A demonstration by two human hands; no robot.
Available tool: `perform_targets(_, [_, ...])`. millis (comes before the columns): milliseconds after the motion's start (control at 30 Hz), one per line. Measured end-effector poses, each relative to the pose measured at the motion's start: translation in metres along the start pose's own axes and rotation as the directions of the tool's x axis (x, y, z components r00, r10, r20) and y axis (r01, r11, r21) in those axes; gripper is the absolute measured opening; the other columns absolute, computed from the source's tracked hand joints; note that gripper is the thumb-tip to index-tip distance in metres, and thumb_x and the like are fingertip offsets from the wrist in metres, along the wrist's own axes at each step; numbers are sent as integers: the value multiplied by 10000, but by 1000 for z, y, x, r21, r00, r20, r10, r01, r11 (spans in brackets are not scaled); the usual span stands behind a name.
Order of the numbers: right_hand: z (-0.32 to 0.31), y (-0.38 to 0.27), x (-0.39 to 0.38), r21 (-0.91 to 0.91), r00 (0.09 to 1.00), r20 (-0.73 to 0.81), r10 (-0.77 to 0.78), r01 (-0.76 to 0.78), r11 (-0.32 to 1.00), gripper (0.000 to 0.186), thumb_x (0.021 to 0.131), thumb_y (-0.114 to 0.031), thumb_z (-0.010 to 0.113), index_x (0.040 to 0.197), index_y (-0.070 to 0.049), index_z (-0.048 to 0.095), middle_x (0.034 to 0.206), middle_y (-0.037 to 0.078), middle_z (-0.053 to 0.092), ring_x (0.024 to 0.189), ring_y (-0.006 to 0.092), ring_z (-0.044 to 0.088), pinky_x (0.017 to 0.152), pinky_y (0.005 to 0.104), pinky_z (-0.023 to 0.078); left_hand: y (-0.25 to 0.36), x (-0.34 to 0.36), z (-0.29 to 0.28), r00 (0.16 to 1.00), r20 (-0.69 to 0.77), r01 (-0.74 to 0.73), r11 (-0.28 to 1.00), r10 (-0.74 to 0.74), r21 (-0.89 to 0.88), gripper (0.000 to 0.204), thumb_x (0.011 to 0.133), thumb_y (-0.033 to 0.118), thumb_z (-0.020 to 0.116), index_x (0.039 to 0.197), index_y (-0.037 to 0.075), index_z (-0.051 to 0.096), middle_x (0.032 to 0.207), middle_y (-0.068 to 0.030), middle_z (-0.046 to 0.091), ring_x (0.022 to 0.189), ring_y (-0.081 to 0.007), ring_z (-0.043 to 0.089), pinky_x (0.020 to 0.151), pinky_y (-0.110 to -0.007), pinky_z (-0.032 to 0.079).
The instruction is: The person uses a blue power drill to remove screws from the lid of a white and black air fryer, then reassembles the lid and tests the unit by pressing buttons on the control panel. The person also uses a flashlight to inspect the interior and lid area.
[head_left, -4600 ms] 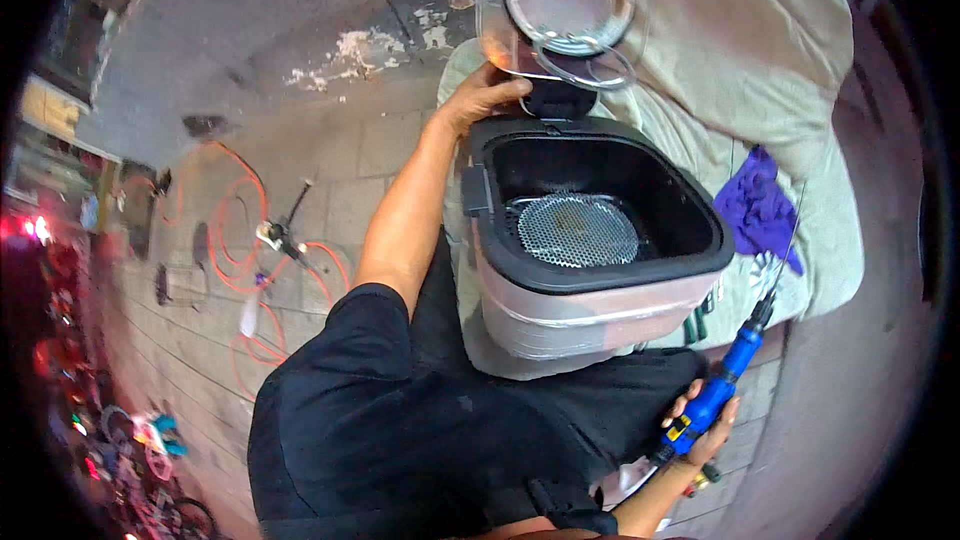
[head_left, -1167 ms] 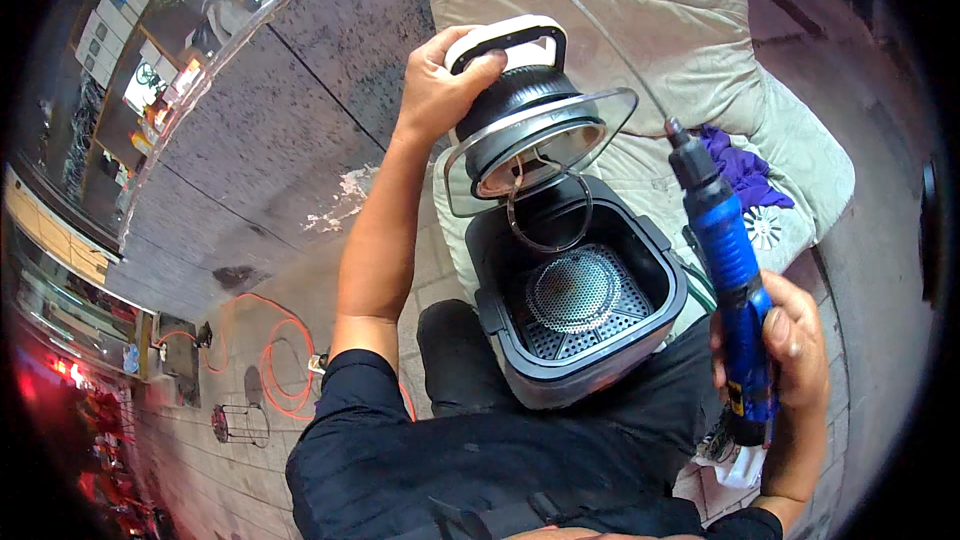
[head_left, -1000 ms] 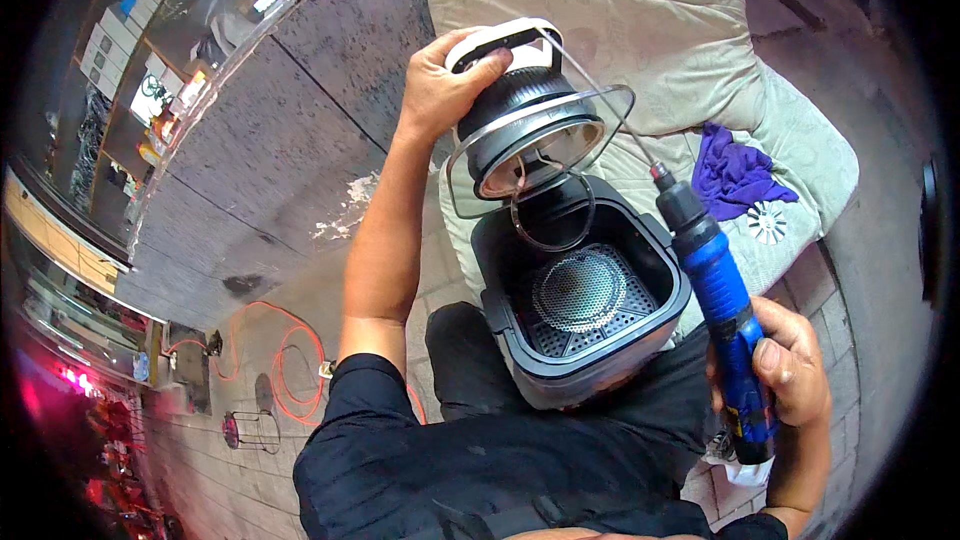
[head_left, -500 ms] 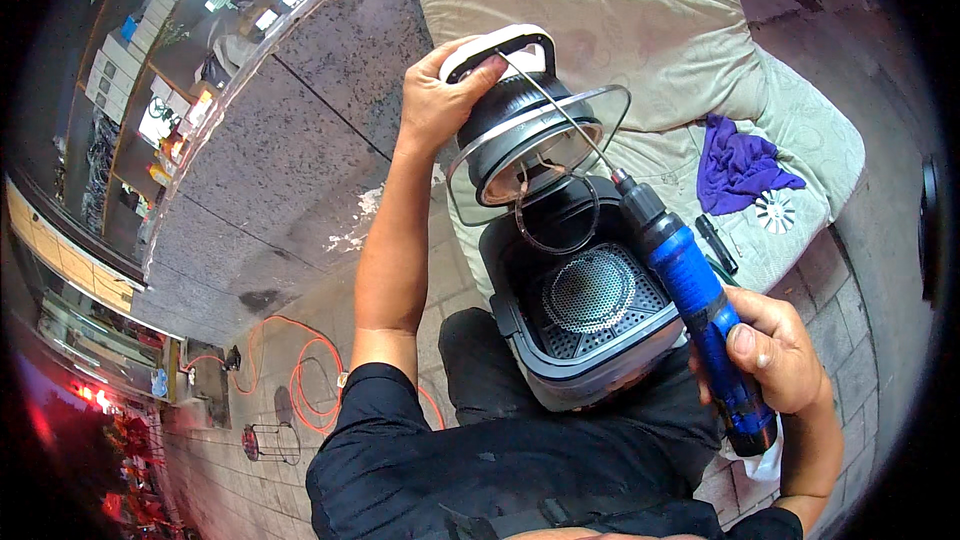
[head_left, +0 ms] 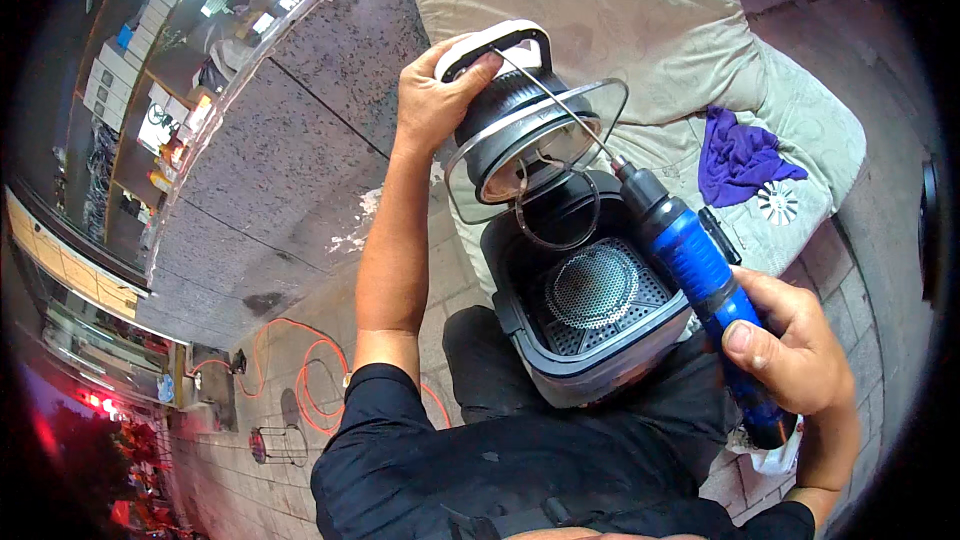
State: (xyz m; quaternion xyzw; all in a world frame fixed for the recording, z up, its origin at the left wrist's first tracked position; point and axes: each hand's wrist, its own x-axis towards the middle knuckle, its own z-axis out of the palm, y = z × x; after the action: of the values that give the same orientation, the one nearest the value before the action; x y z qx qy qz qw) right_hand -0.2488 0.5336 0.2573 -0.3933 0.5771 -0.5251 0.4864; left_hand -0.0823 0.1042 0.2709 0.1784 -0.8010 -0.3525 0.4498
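My left hand [head_left: 432, 105] is closed round the white, black-lined handle of a dark round appliance head [head_left: 515, 105], which resembles an air fryer's top. The head is tilted, its open underside showing wires, a metal hoop and a thin ring-shaped heating element [head_left: 523, 225]. A blue electric screwdriver [head_left: 695, 265] with a long thin bit is gripped in my right hand [head_left: 790, 355]. Its bit runs up to the inner side of the handle, near my left thumb. Below the head, between my legs, stands a dark squarish basket [head_left: 585, 365] with a perforated round plate inside.
A pale quilted cushion [head_left: 590, 0] lies beyond the basket. On it rest a purple cloth [head_left: 740, 160], a white fan-like disc [head_left: 777, 203] and a black stick-shaped item [head_left: 718, 235]. An orange hose [head_left: 305, 370] coils on the paving at left, near a grey stone wall [head_left: 270, 160].
My right hand and the screwdriver body have shifted slightly right and down, with the bit's far end still at the handle. My left hand and the appliance head have hardly moved.
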Motion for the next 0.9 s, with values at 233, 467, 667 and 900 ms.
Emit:
perform_targets(233, [13, -15, -12, 4, 998, -51, 29, -29, 1000, 759, 950, -502, 796, 1425, 66, 630, 955, 33, 674, 844, 104, 613, 749, 279, 506, 4, -2, 4, 1000, 2, -2, 1000, 2, -26, 397, 935, 179, 911, 1266, -5, 793, 1109, -55, 809, 971, -128, 741, 853, -279, 600])
perform_targets(467, [11, -9, -8, 17, 997, -12, 80, -80, 997, 862, 914, -625, 787, 1412, 62, 635, 888, 85, 702, 711, 142, 694, 640, 294, 577, 5, -5, 1, 1000, 1, -24, 1000, 24, -17, 390, 934, 199, 920, 1251, 4, 803, 1070, -29, 816, 935, -94, 729, 831, -262, 605])
perform_targets(667, [13, -5, -9, 24, 997, -10, 70, -70, 997, 802, 942, -587, 782, 1395, 60, 642, 872, 72, 695, 702, 136, 689, 638, 291, 574, 3, -6, -1, 1000, -2, -9, 1000, 9, 3, 387, 948, 191, 899, 1261, -12, 794, 1101, -56, 809, 971, -125, 738, 863, -276, 595])
perform_targets(900, [12, -5, -9, -22, 997, -26, 69, -69, 997, 765, 947, -588, 776, 1354, 48, 654, 891, 60, 694, 718, 125, 678, 650, 290, 572, 0, -3, 0, 1000, 1, -11, 1000, 11, -26, 379, 933, 191, 918, 1240, 1, 805, 1072, -38, 813, 937, -105, 731, 840, -266, 600])
